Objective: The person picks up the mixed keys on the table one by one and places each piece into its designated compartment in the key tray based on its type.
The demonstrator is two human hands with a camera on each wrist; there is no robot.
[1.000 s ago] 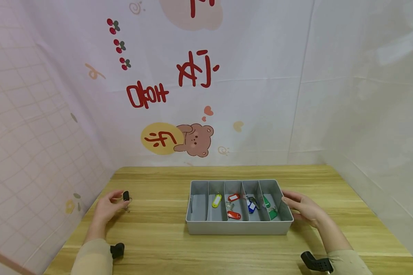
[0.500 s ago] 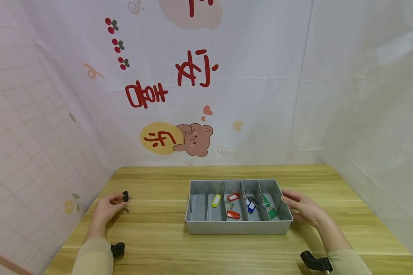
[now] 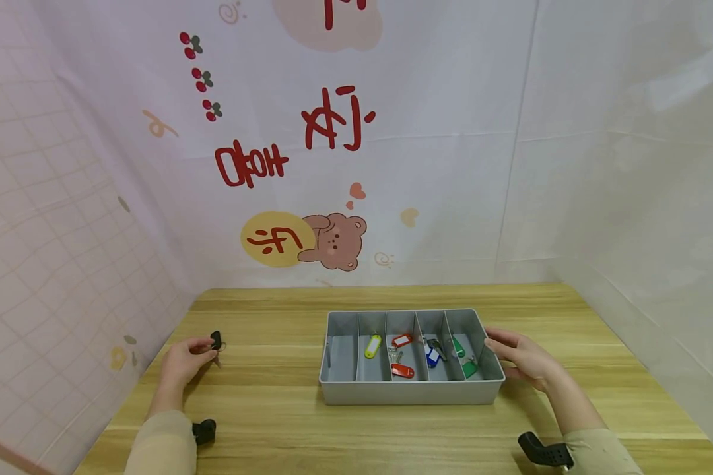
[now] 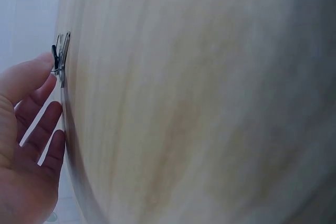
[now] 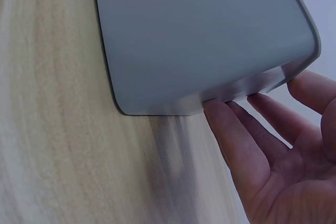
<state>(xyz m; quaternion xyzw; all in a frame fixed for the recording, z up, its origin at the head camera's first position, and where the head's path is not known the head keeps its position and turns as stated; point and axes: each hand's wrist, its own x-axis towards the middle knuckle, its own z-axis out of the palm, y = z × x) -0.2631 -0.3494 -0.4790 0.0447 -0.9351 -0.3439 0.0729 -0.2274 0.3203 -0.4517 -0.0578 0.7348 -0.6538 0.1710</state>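
At the table's left side, my left hand (image 3: 181,361) pinches a black key tag (image 3: 216,340) between thumb and forefinger. A thin ring and metal keys (image 4: 64,59) hang from the tag, close over the wood in the left wrist view. A grey box with compartments (image 3: 410,394) stands right of centre. My right hand (image 3: 523,359) touches its right end wall, fingertips laid against the outside and thumb near the rim, as the right wrist view (image 5: 283,156) shows. Inside lie a yellow key tag (image 3: 373,346), red tags (image 3: 402,371), a blue tag (image 3: 432,357) and green tags (image 3: 469,367).
The box's leftmost compartment (image 3: 342,359) shows only its bare floor. A wooden table (image 3: 261,409) carries everything. Printed cloth (image 3: 440,165) hangs behind it and along both sides. Black wrist mounts (image 3: 543,452) stick out by both sleeves.
The black key tag has tilted slightly in my left fingers, and its ring and keys have shifted. My right hand stays at the box, which has not moved on the table.
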